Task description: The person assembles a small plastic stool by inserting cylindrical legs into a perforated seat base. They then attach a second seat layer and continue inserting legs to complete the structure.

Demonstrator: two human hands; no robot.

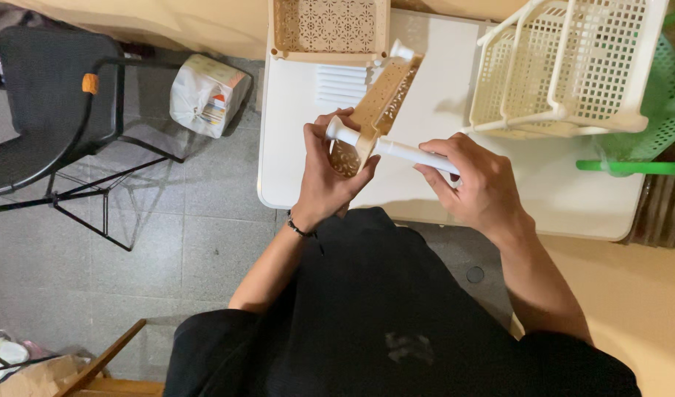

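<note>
Head view, looking down over the lap at a white table (440,110).

Left hand (326,173): fingers wrapped around the lower edge of a beige perforated shelf panel (381,99), gripping it. Panel is plastic, lattice-cut with small ornamental holes, held tilted on edge above the near side of the table, its far end pointing away from the body. A white knobbed fitting shows at that far corner.

Right hand (481,184): fingers closed around a white plastic tube (407,152), holding it near its right end. Tube is smooth, round, slender; it runs leftward through the corner of the panel and ends in a flared white cap just beside the left thumb. Tube and panel are touching at that corner.

On the table beyond: a row of white tubes (341,84) lying side by side, a second beige lattice tray (330,29) at the far edge, and a cream-white mesh basket rack (573,66) to the right.

Floor, left: black chair (43,110), white plastic bag (205,95)
</note>
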